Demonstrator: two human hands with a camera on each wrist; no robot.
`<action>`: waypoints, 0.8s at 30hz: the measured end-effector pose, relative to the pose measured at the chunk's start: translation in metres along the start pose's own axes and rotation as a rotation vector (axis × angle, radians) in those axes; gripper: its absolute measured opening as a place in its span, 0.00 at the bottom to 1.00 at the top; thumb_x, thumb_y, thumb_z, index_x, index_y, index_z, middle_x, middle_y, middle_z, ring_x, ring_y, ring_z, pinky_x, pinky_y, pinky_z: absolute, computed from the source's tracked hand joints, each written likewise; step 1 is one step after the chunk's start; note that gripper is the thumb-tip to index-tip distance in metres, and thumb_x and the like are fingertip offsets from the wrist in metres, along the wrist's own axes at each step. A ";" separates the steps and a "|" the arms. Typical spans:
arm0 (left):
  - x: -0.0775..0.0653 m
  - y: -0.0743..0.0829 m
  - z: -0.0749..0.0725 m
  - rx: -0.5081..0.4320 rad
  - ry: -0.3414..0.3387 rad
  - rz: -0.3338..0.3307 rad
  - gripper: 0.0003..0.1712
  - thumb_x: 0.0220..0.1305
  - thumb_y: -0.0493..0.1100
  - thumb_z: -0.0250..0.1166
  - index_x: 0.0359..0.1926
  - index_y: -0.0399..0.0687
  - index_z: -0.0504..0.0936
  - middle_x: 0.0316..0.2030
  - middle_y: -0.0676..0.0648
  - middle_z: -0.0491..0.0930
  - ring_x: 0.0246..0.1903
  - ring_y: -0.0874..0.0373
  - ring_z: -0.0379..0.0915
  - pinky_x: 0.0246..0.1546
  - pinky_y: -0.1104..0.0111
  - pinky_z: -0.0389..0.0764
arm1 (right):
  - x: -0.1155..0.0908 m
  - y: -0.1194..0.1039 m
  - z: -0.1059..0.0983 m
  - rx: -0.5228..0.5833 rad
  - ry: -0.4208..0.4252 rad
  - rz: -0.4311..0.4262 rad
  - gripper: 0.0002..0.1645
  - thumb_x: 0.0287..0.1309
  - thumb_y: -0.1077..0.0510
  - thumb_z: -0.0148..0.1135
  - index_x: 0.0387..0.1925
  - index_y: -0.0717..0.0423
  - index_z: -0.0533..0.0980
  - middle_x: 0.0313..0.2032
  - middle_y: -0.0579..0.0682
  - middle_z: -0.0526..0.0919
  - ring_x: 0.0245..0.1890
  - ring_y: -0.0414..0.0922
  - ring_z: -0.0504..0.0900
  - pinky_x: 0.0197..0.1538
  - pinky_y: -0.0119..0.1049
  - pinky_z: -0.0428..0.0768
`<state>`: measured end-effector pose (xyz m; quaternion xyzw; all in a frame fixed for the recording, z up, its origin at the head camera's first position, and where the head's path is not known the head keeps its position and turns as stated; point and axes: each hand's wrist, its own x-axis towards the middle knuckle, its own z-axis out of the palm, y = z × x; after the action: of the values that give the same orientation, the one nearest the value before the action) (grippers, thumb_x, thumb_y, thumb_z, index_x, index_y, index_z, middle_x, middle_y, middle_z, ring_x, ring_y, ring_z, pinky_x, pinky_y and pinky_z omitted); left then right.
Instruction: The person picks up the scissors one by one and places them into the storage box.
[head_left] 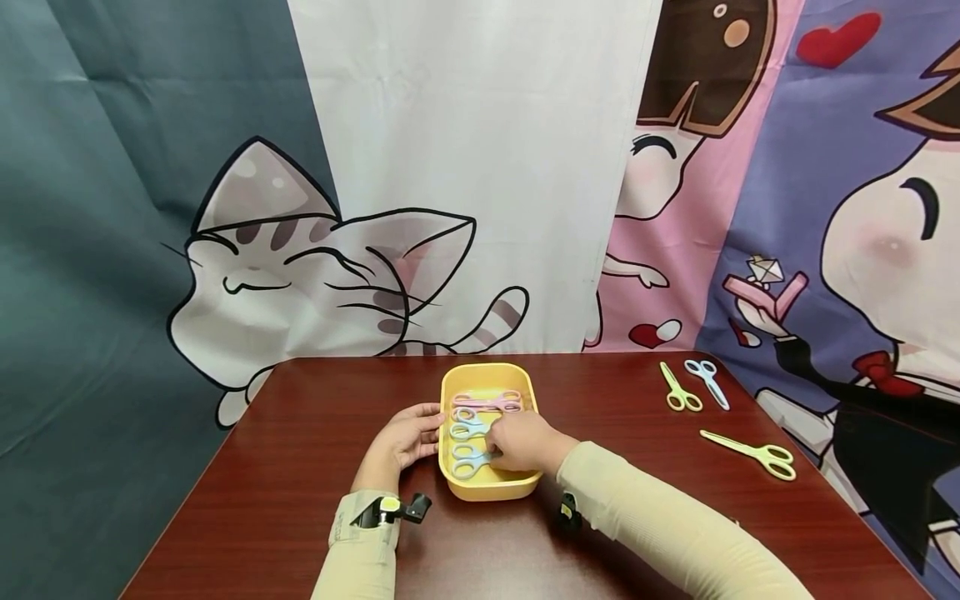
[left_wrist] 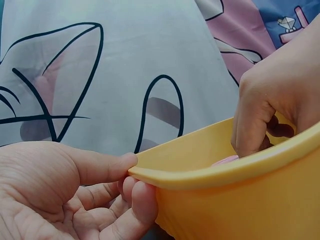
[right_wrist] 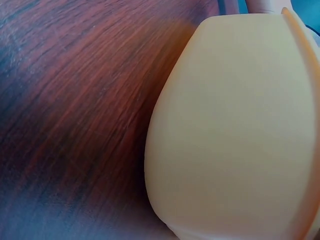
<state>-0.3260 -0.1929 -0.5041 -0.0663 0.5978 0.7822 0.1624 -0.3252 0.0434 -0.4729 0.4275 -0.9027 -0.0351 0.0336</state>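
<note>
A yellow plastic tray (head_left: 491, 490) stands on the table, and my left hand (head_left: 407, 440) pinches its left rim. In the left wrist view the thumb (left_wrist: 107, 167) lies at the rim's corner with fingers against the outer wall. My right hand (head_left: 525, 442) reaches down inside the tray with bent fingers (left_wrist: 252, 125). Under it lie two pairs of light blue scissors, the upper blue scissors (head_left: 463, 431) and the lower blue scissors (head_left: 462, 471), handles pointing left, blades covered by the hand. I cannot tell whether the fingertips grip them. Pink scissors (head_left: 480, 403) lie farther back in the tray.
At the table's right side lie yellow-green scissors (head_left: 678, 395), another blue pair of scissors (head_left: 708, 382) and a larger yellow-green pair of scissors (head_left: 761, 454). The dark red wooden table (head_left: 300, 483) ends at a printed cloth backdrop (head_left: 465, 125).
</note>
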 end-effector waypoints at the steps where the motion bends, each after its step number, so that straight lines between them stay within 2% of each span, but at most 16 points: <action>1: 0.000 0.000 0.000 0.002 -0.003 0.002 0.23 0.74 0.34 0.58 0.66 0.32 0.66 0.38 0.44 0.82 0.32 0.59 0.81 0.29 0.70 0.84 | 0.000 0.000 0.000 -0.001 -0.003 0.006 0.19 0.52 0.49 0.73 0.15 0.39 0.71 0.18 0.36 0.67 0.21 0.37 0.63 0.23 0.35 0.62; 13: 0.000 0.001 -0.001 -0.011 -0.003 -0.006 0.23 0.74 0.34 0.58 0.65 0.33 0.67 0.36 0.45 0.82 0.30 0.60 0.80 0.27 0.71 0.83 | 0.004 0.001 0.003 -0.007 -0.022 0.052 0.16 0.55 0.47 0.72 0.19 0.39 0.75 0.20 0.36 0.71 0.22 0.38 0.68 0.28 0.41 0.71; 24: 0.000 0.001 0.000 -0.010 -0.022 0.005 0.23 0.74 0.33 0.57 0.66 0.32 0.65 0.34 0.47 0.82 0.30 0.61 0.80 0.28 0.71 0.84 | 0.007 0.003 0.007 -0.023 0.001 0.067 0.20 0.54 0.46 0.73 0.16 0.40 0.71 0.17 0.36 0.68 0.20 0.38 0.67 0.24 0.37 0.68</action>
<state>-0.3266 -0.1934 -0.5036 -0.0571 0.5922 0.7863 0.1666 -0.3327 0.0396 -0.4797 0.3965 -0.9161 -0.0441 0.0400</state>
